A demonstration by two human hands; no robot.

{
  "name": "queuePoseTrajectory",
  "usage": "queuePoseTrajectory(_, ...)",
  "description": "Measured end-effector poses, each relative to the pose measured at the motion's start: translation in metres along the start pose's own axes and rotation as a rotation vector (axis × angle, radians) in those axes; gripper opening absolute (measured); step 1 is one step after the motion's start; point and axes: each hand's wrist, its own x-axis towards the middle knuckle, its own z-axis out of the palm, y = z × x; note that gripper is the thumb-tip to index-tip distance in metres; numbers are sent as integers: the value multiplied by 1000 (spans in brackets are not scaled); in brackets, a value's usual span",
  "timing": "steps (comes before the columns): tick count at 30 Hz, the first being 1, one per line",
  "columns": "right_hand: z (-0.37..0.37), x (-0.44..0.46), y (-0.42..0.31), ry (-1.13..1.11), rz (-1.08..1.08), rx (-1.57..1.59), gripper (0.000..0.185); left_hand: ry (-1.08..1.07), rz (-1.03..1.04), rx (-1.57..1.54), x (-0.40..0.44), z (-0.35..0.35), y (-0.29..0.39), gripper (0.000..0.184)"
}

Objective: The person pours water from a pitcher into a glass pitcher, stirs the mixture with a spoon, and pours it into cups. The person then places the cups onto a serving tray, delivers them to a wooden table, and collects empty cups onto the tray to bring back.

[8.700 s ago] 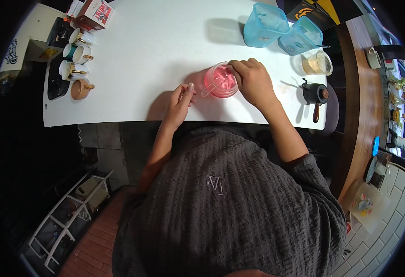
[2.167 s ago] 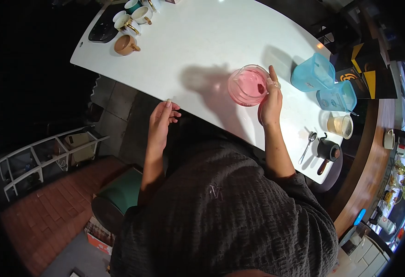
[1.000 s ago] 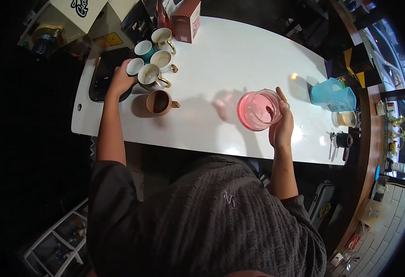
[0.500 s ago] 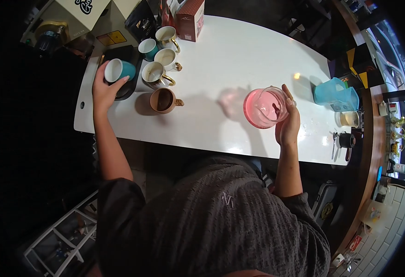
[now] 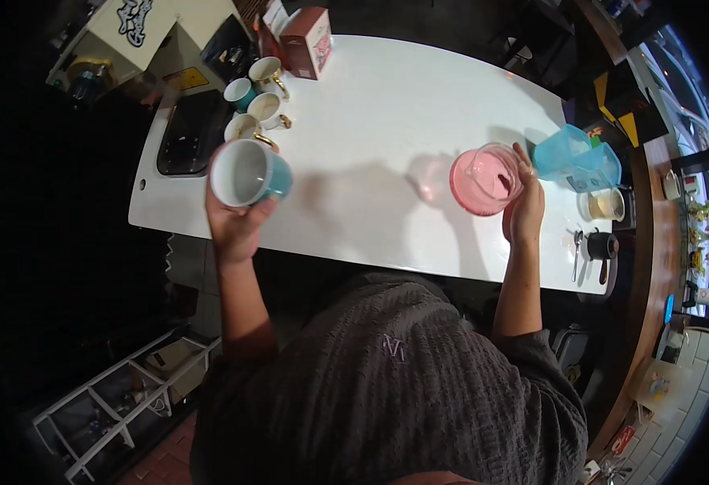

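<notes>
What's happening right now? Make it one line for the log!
left hand: holding teal cup, white inside | right hand: holding clear jug, pink contents | spoon: on white table

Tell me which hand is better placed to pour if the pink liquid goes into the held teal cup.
Probably the right hand: it holds the clear jug of pink liquid. The left hand holds the teal cup, so it seems better suited to receiving.
</notes>
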Motion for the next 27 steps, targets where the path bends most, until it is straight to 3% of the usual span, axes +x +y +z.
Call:
queuePoseTrajectory(5,-31,18,-44,13,-149,-154,56,-125,-143,169,-22,75,-28,78)
queuePoseTrajectory(12,-44,30,-114,-131,-294,-384,49,-253,-242,21,-47,160,-48,75)
queuePoseTrajectory(18,-30,29,-148,-361,-434,-467,43,-285,-226,58,-57,192,-44,76)
queuePoseTrajectory(21,-17,23,-165,-448,-552,-681,53,-263,-208,75,-63,199,-43,76)
queuePoseTrajectory(23,-7,19,-168,-519,-525,-518,54,-250,-190,91,-65,201,-43,75)
queuePoseTrajectory(27,15,14,-170,-551,-585,-514,54,-237,-179,106,-64,201,-39,74)
